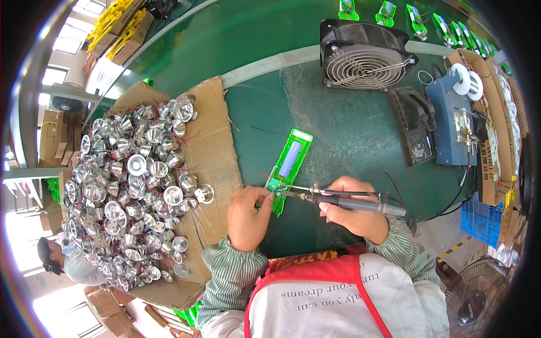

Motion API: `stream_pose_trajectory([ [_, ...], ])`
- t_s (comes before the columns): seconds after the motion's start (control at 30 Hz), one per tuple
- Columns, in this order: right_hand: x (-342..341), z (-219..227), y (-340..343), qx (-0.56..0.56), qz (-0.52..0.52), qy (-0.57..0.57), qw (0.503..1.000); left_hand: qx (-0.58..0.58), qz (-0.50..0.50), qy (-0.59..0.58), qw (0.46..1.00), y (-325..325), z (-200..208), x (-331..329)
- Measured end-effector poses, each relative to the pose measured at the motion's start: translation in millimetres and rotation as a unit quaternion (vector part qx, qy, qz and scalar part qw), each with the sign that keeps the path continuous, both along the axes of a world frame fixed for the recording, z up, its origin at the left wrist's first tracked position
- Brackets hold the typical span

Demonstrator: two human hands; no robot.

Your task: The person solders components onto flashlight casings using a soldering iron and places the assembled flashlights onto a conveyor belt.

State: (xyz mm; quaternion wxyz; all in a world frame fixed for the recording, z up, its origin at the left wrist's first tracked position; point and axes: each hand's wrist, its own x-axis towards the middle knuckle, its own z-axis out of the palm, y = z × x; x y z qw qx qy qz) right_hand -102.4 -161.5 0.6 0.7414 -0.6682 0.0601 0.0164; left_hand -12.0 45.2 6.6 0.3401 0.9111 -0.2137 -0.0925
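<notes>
A bright green plastic housing (pixel 300 161) lies on the bench in front of me, holding a pale blue cylindrical battery (pixel 290 159). A small green circuit board (pixel 274 184) with thin wires sits in its nearer part. My right hand (pixel 358 209) grips a soldering iron (pixel 352 203), whose tip meets the board area; a thin curved metal tube runs along the iron. At the housing's left edge, my left hand (pixel 248 217) is closed, thumb and fingers pinched beside the iron's tip. Whatever they pinch is hidden.
Many silver reflector cups (pixel 136 165) with red wires are heaped on cardboard (pixel 211 135) at left. A metal-grilled fan (pixel 366 62) stands at the back. On the right are a dark stand (pixel 414 121), a blue solder-feeding machine (pixel 448 121) and a carton (pixel 489 169). More green housings (pixel 417 21) line the far side.
</notes>
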Motion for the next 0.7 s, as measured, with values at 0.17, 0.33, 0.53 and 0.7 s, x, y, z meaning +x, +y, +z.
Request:
stream_pose_trajectory([
  [0.17, -3, 5, -1, 0.003, -0.003, 0.005, 1.000, -0.002, 0.010, 0.009, 1.000, 0, -1, -1],
  [0.33, -8, 17, -9, 0.011, -0.018, 0.013, 1.000, -0.012, 0.013, 0.012, 1.000, 0, -1, -1],
  [0.53, -10, 16, -5, 0.015, -0.034, 0.014, 0.999, -0.026, 0.022, 0.013, 0.999, -1, 0, -2],
  [0.7, -8, 13, 0, 0.043, -0.035, 0.030, 0.998, -0.061, 0.026, 0.003, 0.998, 4, 1, 3],
])
